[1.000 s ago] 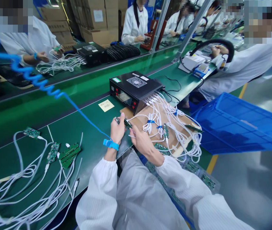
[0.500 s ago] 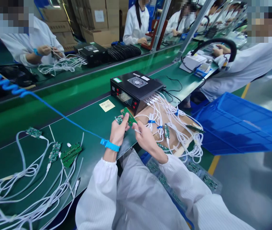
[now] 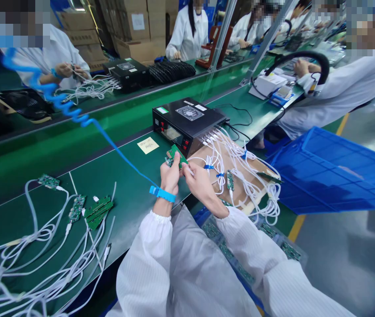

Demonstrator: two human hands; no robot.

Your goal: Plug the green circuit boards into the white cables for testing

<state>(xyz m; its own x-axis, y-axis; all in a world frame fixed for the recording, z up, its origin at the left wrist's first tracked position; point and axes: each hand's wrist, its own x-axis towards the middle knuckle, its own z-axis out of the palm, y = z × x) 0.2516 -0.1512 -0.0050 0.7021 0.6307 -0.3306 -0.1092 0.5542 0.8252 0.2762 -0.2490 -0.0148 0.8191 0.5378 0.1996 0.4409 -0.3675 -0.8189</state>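
My left hand (image 3: 170,177) is closed around a green circuit board (image 3: 178,155), thumb on top. A second small board with components (image 3: 168,161) shows beside it in the same grip. A blue strap (image 3: 162,194) circles the left wrist. My right hand (image 3: 200,181) pinches a white cable plug (image 3: 190,171) against the near right end of the board; whether it is seated in a socket is hidden by the fingers. Just beyond the hands stands a black test box (image 3: 187,119) with white cables (image 3: 220,152) running from its side over a cardboard sheet (image 3: 203,154).
On the left of the green bench (image 3: 131,176) lie several boards (image 3: 98,212) and tangled white cables (image 3: 42,273). A yellow note (image 3: 148,145) lies by the box. A blue coiled cord (image 3: 75,116) reaches my wrist. A blue crate (image 3: 336,171) stands right. Co-workers sit around.
Both hands have drawn closer together, the left one shifting right and slightly up with the boards. The right hand's plug is now against the board's end. The blue cord has swung right.
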